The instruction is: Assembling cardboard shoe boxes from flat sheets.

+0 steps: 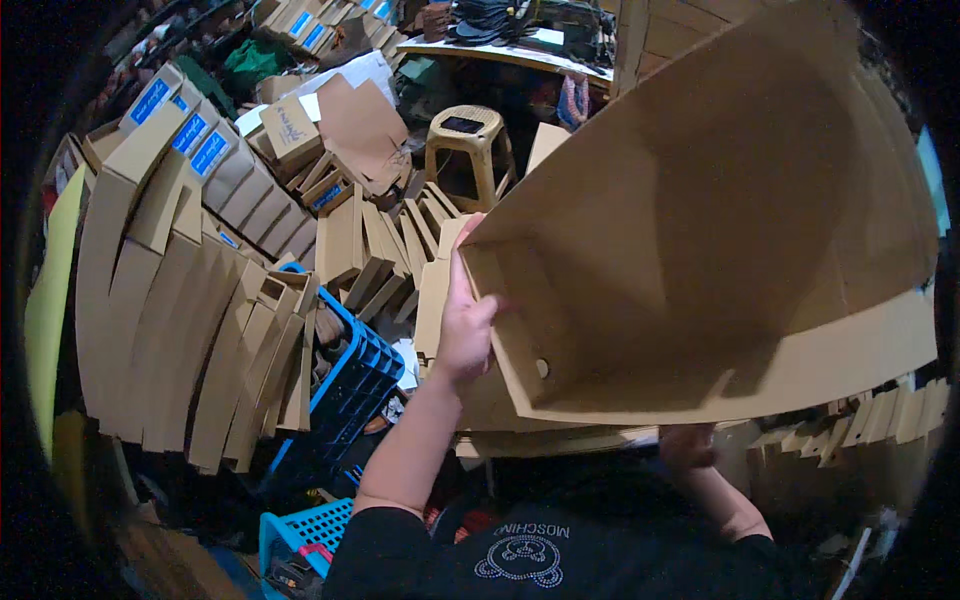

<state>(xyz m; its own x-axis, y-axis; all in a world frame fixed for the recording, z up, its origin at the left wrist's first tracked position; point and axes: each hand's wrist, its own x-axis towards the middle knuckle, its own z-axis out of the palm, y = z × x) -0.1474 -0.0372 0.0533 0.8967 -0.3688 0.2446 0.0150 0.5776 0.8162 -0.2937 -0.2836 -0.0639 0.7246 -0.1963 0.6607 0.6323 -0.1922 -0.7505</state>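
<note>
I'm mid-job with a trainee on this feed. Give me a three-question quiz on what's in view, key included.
1. True or false: the left hand is clear of the big box.
2. Multiple choice: what colour is the basket at the lower left? A) red B) blue C) white
3. Fill in the blank: the dark flat thing lies on the ____.

Key:
1. False; its thumb shows inside the box's left edge, gripping it.
2. B.
3. Stool.
</note>
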